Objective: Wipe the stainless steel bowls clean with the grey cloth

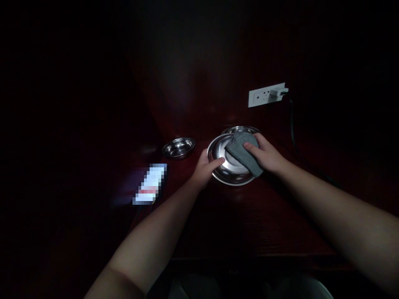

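My left hand (206,168) grips a shiny metal bowl (235,177) by its left rim, the thumb lying over the inside. The bowl is tilted so that its inside faces me. In my right hand (264,153) is a grey-green cloth (245,151), pinched under the thumb and lying over the bowl's right side. Most of the right fingers are hidden behind the cloth and the rim. Just behind the held bowl, a second metal bowl (240,129) shows only its upper edge.
Another metal bowl (179,147) stands to the left on the dark red table (237,224). A lit phone-like screen (150,184), blurred out, lies nearer on the left. On the wall, a white socket (266,95) holds a plug with a dark cable (292,124). The surroundings are very dark.
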The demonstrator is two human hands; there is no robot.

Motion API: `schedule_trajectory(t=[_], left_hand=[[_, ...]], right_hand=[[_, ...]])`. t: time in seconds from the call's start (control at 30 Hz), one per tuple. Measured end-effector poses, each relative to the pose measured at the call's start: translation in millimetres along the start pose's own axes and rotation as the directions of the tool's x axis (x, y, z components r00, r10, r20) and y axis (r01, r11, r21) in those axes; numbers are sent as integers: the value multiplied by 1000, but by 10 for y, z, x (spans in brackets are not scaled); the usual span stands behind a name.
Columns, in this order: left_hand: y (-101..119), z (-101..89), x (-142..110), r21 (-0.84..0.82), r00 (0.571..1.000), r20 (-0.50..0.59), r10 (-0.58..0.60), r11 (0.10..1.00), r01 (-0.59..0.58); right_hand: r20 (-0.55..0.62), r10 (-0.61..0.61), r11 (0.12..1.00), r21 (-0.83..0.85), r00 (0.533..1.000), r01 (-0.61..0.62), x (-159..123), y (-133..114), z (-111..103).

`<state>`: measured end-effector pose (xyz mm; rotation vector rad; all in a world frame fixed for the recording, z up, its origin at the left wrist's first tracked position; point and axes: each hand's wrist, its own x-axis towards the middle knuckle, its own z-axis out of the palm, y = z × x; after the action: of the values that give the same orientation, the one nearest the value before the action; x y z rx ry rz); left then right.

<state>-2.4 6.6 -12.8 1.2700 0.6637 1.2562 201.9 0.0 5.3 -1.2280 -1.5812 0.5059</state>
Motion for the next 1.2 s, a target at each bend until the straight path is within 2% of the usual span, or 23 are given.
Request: schedule_trajectory(t=[0.1,0.23,0.4,0.53,0.8,1.2], left_hand=[[30,19,-9,1,999,-16,-41,999,41],[63,36,-19,-3,995,-30,-98,995,98],[77,23,-24,5,992,-31,-123,992,123],[78,15,-31,2,991,-32,-127,992,127],[70,8,-31,3,992,-35,-125,992,125],[165,80,-56,-49,992,-16,-124,991,123]], right_hand=[[12,-16,1000,-11,1000,16,-2,-24,-22],[91,-56,998,34,994,53,6,-20,-47],[150,-28,998,56,988,20,12,-8,-55],[174,-51,996,75,983,39,5,-47,-64],[174,-70,992,117,982,50,-10,-103,-65],[157,24,994,102,987,-40,-14,-78,-55]])
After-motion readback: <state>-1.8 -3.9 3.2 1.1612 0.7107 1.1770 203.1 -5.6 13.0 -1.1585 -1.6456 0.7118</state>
